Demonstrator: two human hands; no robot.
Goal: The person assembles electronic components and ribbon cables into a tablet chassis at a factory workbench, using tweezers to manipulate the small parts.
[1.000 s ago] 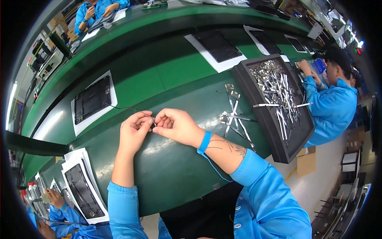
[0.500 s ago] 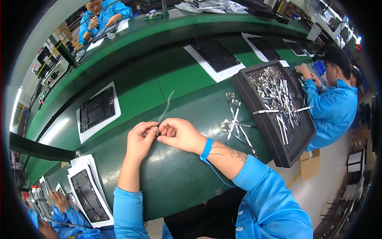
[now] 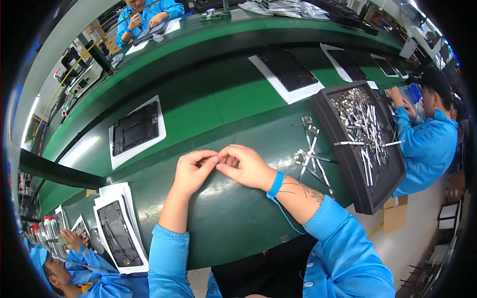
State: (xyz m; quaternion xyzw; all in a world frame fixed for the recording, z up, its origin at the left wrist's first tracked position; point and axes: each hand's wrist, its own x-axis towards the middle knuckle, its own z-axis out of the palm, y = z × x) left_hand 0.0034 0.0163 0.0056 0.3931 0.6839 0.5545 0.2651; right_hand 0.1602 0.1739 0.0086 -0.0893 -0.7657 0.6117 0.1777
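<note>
My left hand [image 3: 193, 172] and my right hand [image 3: 247, 167] meet over the green bench top, thumbs and fingertips pinched together. What lies between the fingertips is hidden by the fingers. A blue wrist strap [image 3: 276, 185] with a thin cord is around my right wrist. To the right of my right hand, several loose flex cables [image 3: 310, 155] with small connectors lie crossed on the bench. Beyond them, a black foam tray [image 3: 329, 111] holds a heap of silvery flex cables [image 3: 361, 121], two of them sticking out past the heap's sides.
Black device panels on white sheets lie on the green line: one at left [image 3: 135, 132], one ahead [image 3: 288, 68], others farther right. Another panel [image 3: 118, 233] rests on papers at lower left. A dark bar [image 3: 59, 169] juts in at left. People in blue work at right, far left and lower left.
The thin greyish strip that stood up from my fingertips no longer shows. The whole view has shifted, so bench, tray and hands appear farther right. Both hands stay pinched together.
</note>
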